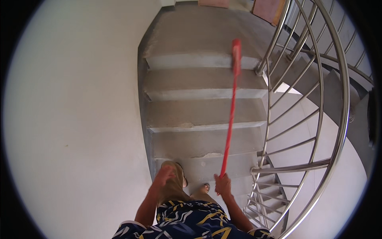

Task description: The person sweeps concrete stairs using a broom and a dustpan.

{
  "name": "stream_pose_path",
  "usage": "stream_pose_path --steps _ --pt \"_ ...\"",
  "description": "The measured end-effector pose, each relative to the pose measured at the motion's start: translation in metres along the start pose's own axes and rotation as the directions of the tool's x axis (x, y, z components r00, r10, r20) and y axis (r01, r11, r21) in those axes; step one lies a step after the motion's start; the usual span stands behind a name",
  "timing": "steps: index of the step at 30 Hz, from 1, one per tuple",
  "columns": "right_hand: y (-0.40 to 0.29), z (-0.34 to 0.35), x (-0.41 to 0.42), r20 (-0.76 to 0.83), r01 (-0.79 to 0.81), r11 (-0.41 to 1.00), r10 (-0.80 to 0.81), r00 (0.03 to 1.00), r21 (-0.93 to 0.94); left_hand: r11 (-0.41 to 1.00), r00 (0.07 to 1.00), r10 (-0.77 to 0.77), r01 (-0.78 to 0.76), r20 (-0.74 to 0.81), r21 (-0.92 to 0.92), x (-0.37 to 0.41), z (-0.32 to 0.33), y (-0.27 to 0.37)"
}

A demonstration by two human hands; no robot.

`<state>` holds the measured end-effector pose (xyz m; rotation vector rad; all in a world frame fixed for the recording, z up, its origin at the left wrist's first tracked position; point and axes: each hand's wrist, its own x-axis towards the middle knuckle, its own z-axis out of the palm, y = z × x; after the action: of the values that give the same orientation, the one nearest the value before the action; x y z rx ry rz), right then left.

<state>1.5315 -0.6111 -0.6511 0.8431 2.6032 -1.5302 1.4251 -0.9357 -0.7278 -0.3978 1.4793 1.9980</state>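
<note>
My right hand [223, 184] is closed around the lower end of a long red handle [229, 128]. At its far end a red head [236, 56], blurred, is seen over the top step's riser; whether it is a broom or a brush I cannot tell, nor whether it touches the step. My left hand [164, 176] is over my left knee, slightly blurred, with nothing seen in it and the fingers loosely apart. My sandalled feet stand on the concrete stairs [206, 113].
A curved stainless steel railing [343, 89] runs along the right, with a stairwell and lower steps [268, 179] beyond it. A pale wall [74, 104] borders the left. Pinkish boards [268, 10] stand on the landing [203, 27] above.
</note>
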Motion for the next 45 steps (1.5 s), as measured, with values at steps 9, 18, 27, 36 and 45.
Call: stream_pose_path --steps 9,18,27,36,45 --pt "-0.071 0.016 -0.056 0.524 -0.026 0.996 -0.021 0.852 0.081 0.907 0.953 0.066 0.067 0.297 -0.416 -0.005 0.158 0.076" --pt "-0.045 0.007 -0.025 0.521 0.027 0.972 -0.147 0.841 0.232 0.995 0.982 0.101 -0.099 -0.158 0.019 0.070 0.154 0.048" --pt "0.011 -0.072 -0.075 0.631 -0.593 0.491 0.108 0.768 0.638 0.921 0.996 0.014 -0.049 0.093 0.385 0.054 0.309 0.001" --pt "0.059 -0.108 0.015 0.544 -0.570 -0.112 -0.196 0.816 0.814 0.823 0.807 -0.062 -0.292 0.588 0.488 0.067 0.357 0.041" --pt "0.020 -0.126 -0.064 0.435 -0.457 0.329 0.144 0.889 0.826 -0.080 0.340 0.131 -0.933 0.931 0.351 0.044 0.352 0.035"
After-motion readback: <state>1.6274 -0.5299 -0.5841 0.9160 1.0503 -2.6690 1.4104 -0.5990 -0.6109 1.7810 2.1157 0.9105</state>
